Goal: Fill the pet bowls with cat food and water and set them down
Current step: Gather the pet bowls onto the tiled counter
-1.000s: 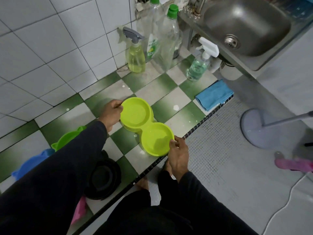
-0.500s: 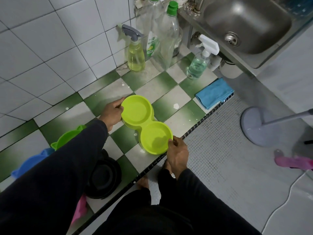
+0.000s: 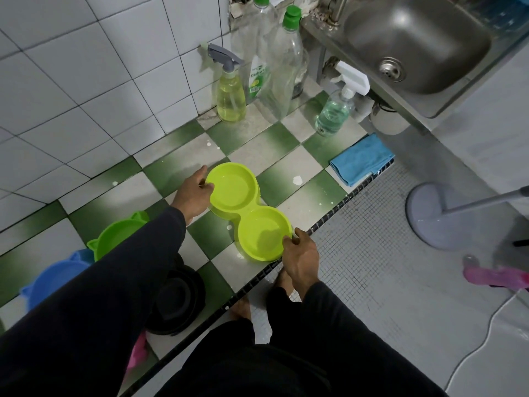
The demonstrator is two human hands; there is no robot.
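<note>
- Head view: little has shifted since the earlier frames. Both hands keep their hold on the lime-green double bowl [image 3: 248, 213], which has edged slightly toward the wall and sits a touch lower over the checkered tiled surface [image 3: 286, 156].
- Head view: left hand [image 3: 194, 191] grips the far-left end of the bowl, thumb hooked over the rim, fingers underneath. Right hand [image 3: 302, 260] pinches the near-right rim, close to the surface's front edge.
- Head view: the bowl lies diagonally, one basin far-left, the other near-right. Whether its base fully rests on the tiles I cannot tell.
- To do this step well, keep the bowl level so neither basin tips, lower both ends together, and place it back from the edge before letting go.
- The bowl is glossy moulded plastic, two round shallow basins joined at a narrow waist. Both basins look empty of food; a faint sheen may be water, but that is unclear.
- Nearby: another green bowl [image 3: 120, 236] and a black bowl [image 3: 177, 302] to the near left, spray bottles [image 3: 230, 90] against the wall, a blue cloth [image 3: 360, 159] far right.
</note>
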